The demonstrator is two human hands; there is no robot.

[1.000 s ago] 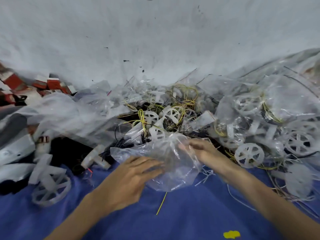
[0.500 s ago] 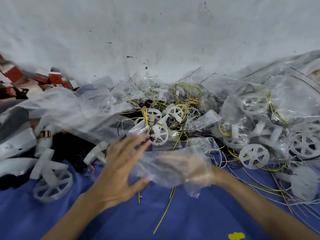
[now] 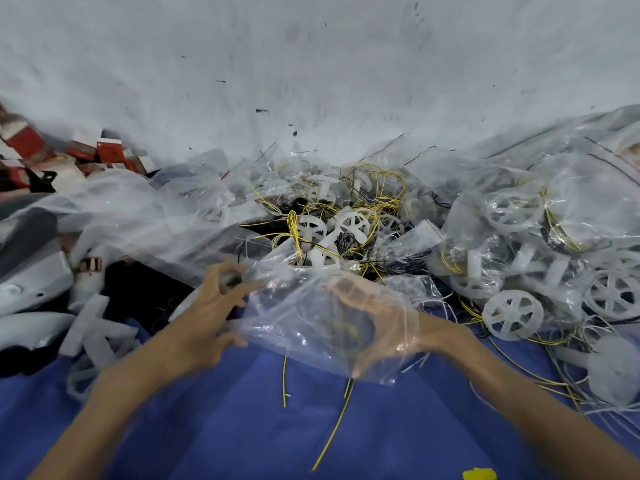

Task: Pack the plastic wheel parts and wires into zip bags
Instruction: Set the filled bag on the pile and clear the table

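— What shows from the head camera?
— My left hand (image 3: pixel 207 317) pinches the bag (image 3: pixel 304 306) at its mouth, thumb against forefinger; my right hand (image 3: pixel 374 317) is inside it, fingers curved; through the blurred plastic I cannot tell whether it holds anything.
— And the danger?
— The bag sits just above the blue cloth (image 3: pixel 242 427), near the heaped wheels (image 3: pixel 349 223) and wires (image 3: pixel 381 188); I judge so small a pinch could slip, and tangled wires could snag the rim and spill.
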